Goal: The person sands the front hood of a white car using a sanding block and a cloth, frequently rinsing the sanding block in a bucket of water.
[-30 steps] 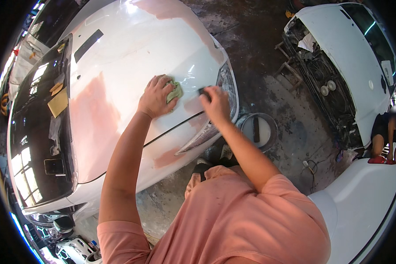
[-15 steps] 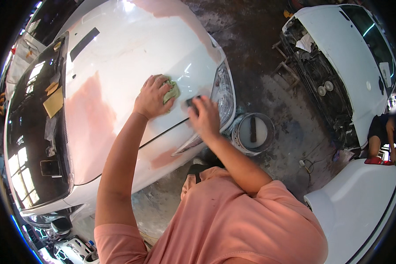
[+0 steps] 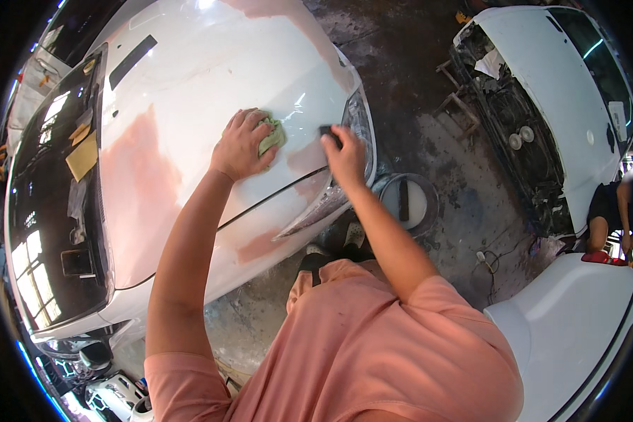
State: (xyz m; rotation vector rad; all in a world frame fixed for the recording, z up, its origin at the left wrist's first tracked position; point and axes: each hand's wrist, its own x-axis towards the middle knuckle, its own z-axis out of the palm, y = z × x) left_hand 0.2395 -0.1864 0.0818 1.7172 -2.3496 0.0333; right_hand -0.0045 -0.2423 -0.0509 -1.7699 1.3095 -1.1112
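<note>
The white hood (image 3: 197, 105), patched in dull pink, lies under the person's hands. A clear headlight (image 3: 359, 111) edges its front corner; near that stands a round bucket (image 3: 433, 209) of cloudy liquid. The left hand (image 3: 242, 145) rests on the hood, its grip closed over a crumpled green cloth (image 3: 271, 133). The right hand (image 3: 346, 156), near the headlight, has its grip clamped on a small dark block (image 3: 325, 131); whether that touches the paint, I cannot tell.
</note>
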